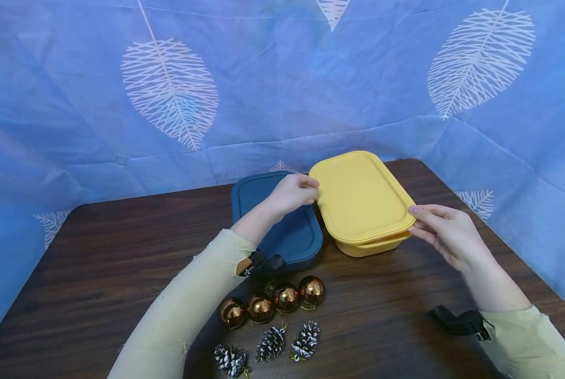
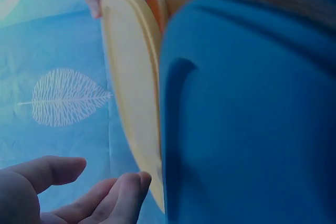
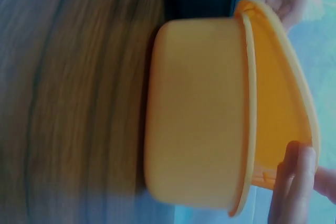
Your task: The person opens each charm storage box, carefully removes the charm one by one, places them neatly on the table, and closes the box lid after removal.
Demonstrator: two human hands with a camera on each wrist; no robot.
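Observation:
A yellow lid (image 1: 365, 195) lies tilted over a yellow box (image 1: 374, 247), its right side raised. In the right wrist view a gap shows between this lid (image 3: 283, 61) and the box (image 3: 199, 114). My right hand (image 1: 445, 231) pinches the lid's near right corner, thumb above and fingers below. Beside the lid's left edge is my left hand (image 1: 294, 195), over a blue lidded box (image 1: 287, 242). In the left wrist view that hand's (image 2: 89, 198) thumb and fingers stand apart, fingertips by the lid's edge; whether they touch it I cannot tell.
Several shiny copper baubles (image 1: 286, 297) sit in a row in front of the blue box. Nearer are three snow-tipped pine cones (image 1: 270, 345). The dark wooden table (image 1: 121, 252) ends at a blue cloth backdrop (image 1: 273, 79) with white leaf prints.

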